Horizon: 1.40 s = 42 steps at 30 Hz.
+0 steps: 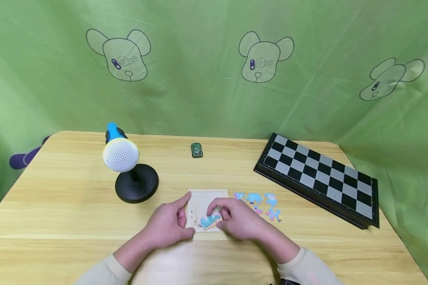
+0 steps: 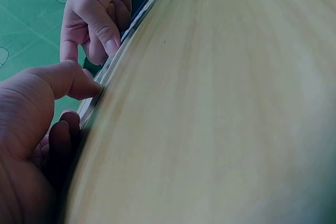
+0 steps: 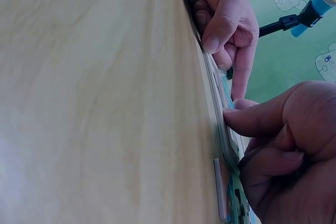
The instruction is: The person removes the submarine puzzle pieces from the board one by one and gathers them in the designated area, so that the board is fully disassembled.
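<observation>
A small white jigsaw board [image 1: 204, 198] lies flat on the table, with joined blue and tan puzzle pieces [image 1: 207, 222] in its lower part. My left hand [image 1: 169, 223] grips the board's left side, index finger along the edge and thumb at the near corner. Over the board's lower right, my right hand [image 1: 240, 217] pinches a puzzle piece [image 1: 216, 217] between thumb and index finger, down at the board's surface. Its fingers partly hide that piece. Several loose puzzle pieces [image 1: 254, 198] lie just right of the board. Both wrist views show the hands edge-on to the tabletop.
A toy microphone [image 1: 121, 154] on a round black stand [image 1: 137, 184] is at left. A small green toy car [image 1: 196, 150] sits near the table's back edge. At right lies a black-and-grey checkerboard case [image 1: 317, 178]. A green curtain [image 1: 199, 99] hangs behind the table.
</observation>
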### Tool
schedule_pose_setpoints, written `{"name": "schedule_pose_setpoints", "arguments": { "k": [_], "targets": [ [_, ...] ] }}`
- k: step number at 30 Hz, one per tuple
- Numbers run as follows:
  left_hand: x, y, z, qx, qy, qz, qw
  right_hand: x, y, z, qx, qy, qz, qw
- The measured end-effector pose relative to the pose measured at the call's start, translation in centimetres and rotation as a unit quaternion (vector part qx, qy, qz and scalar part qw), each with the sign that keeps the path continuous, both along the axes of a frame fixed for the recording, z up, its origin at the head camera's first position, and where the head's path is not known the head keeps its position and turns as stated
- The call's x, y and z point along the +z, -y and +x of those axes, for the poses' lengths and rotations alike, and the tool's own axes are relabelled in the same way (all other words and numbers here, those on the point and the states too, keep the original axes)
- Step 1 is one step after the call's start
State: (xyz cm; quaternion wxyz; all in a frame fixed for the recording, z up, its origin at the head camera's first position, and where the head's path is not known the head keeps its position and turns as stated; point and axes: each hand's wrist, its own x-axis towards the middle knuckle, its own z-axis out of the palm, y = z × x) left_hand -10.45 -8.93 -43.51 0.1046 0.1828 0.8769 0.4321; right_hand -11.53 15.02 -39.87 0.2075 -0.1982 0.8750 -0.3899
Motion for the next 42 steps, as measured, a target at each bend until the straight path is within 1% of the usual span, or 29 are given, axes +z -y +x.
{"name": "schedule_pose_setpoints", "arguments": {
  "k": [5,7,14,17,21,27,34,42],
  "targets": [
    [0.0,0.0,0.0,0.0,0.001,0.0,1.0,0.3,0.0,0.1,-0.018,0.018,-0.007,0.9997],
    [0.0,0.0,0.0,0.0,0.003,0.0,1.0,0.3,0.0,0.1,-0.019,0.022,-0.005,0.9996],
    [0.0,-0.1,0.0,0.001,0.01,0.004,0.9999,-0.1,0.3,0.2,-0.005,0.011,0.03,0.9995],
    [0.0,-0.1,0.1,0.002,0.013,0.005,0.9999,0.0,0.3,0.3,-0.005,0.011,0.028,0.9995],
    [0.1,-0.1,0.1,0.001,0.013,0.005,0.9999,0.7,0.0,0.7,-0.013,-0.006,0.024,0.9996],
    [0.1,-0.1,0.1,0.002,0.011,0.004,0.9999,1.1,-1.5,1.3,-0.032,-0.025,0.008,0.9991],
    [0.1,-0.1,0.1,0.003,0.016,0.007,0.9998,1.5,-3.8,2.1,-0.051,-0.025,-0.006,0.9984],
    [0.0,-0.1,0.1,0.004,0.017,0.012,0.9998,1.5,-6.2,3.0,-0.08,-0.026,0.01,0.9964]
  ]
}}
